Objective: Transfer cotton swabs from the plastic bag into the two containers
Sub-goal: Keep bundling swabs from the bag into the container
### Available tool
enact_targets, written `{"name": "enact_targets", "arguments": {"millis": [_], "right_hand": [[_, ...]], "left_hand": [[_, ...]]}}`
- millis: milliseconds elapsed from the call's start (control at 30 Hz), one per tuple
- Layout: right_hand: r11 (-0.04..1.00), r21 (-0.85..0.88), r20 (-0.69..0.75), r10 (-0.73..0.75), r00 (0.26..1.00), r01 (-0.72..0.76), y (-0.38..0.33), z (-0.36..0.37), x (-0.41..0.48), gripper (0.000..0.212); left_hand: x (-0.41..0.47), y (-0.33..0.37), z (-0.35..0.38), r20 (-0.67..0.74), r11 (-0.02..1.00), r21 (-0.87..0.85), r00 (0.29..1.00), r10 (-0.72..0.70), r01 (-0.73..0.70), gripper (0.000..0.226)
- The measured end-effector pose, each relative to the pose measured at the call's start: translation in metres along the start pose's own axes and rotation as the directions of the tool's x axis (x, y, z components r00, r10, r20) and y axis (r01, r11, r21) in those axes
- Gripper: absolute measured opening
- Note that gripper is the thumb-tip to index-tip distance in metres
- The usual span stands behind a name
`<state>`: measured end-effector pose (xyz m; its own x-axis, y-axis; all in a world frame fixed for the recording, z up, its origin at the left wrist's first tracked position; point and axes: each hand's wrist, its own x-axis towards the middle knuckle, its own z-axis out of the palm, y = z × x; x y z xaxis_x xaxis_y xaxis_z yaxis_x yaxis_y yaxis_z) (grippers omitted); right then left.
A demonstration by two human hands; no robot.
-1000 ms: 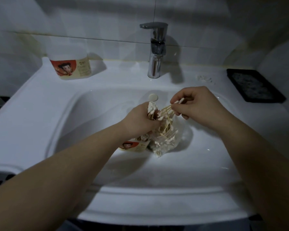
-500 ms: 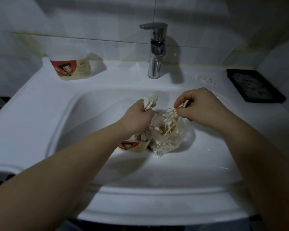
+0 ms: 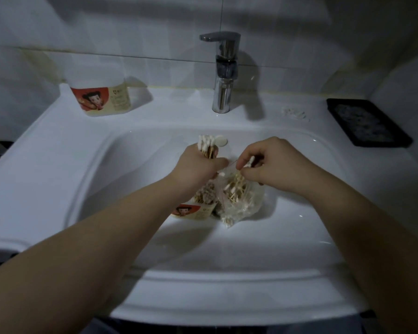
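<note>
1. The plastic bag [image 3: 241,208] of cotton swabs [image 3: 235,189] is lying in the sink basin [image 3: 130,189], touching the open container [image 3: 198,209] on its left.
2. The right hand [image 3: 273,165] is pinching a few swabs [image 3: 250,161] just above the bag's mouth.
3. The left hand [image 3: 198,166], nearer the container, is clenching a bundle of swabs [image 3: 206,147], shafts upright, directly above that container.
4. The second container [image 3: 101,97] is standing far left on the ledge [image 3: 169,109].

In sink basin [image 3: 275,237], near container [image 3: 194,210] sits just left of plastic bag [image 3: 239,206]; far container [image 3: 101,97] on ledge [image 3: 159,112], back left; faucet [image 3: 225,75] behind basin; tray [image 3: 367,122] far right
</note>
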<state>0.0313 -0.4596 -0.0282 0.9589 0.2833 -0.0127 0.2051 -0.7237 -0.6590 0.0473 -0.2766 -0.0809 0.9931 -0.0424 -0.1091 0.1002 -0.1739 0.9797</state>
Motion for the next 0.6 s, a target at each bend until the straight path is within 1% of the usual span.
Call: {"name": "enact_targets", "arguments": {"millis": [100,200,300,333,400,500,533,600], "right_hand": [[1.000,-0.016,-0.015,-0.005,1.000,0.005,0.001,-0.001,0.000,0.017],[1.000,-0.014,-0.025,-0.001,1.000,0.001,0.002,-0.004,0.000,0.019],[1.000,-0.002,-0.038,-0.007,0.999,0.007,0.002,-0.004,0.000,0.019],[1.000,0.008,-0.046,-0.008,0.999,0.008,0.003,-0.004,0.000,0.019],[0.999,0.034,-0.061,-0.003,0.998,0.005,0.003,-0.005,0.000,0.019],[0.995,0.102,-0.098,0.014,0.995,-0.004,0.004,-0.008,0.002,0.021],[0.992,0.125,-0.109,0.021,0.994,-0.008,0.004,-0.009,0.003,0.020],[0.988,0.157,-0.117,0.030,0.993,-0.011,0.004,-0.011,0.003,0.019]], "left_hand": [[0.005,0.001,-0.005,-0.036,0.994,-0.101,0.998,-0.041,0.038,0.033],[0.007,0.002,-0.008,-0.035,0.959,-0.272,0.995,-0.090,0.077,0.038],[0.007,0.003,-0.007,0.017,0.889,-0.445,0.994,-0.111,0.107,0.041],[0.006,0.004,-0.006,0.040,0.873,-0.472,0.992,-0.117,0.122,0.041],[0.005,0.006,-0.003,0.055,0.886,-0.442,0.990,-0.132,0.142,0.040],[0.004,0.007,-0.003,0.005,0.953,-0.282,0.993,-0.118,0.115,0.038],[0.003,0.007,-0.003,-0.006,0.975,-0.205,0.996,-0.089,0.086,0.035],[0.001,0.009,-0.004,0.007,0.999,-0.046,1.000,0.021,-0.021,0.024]]}}
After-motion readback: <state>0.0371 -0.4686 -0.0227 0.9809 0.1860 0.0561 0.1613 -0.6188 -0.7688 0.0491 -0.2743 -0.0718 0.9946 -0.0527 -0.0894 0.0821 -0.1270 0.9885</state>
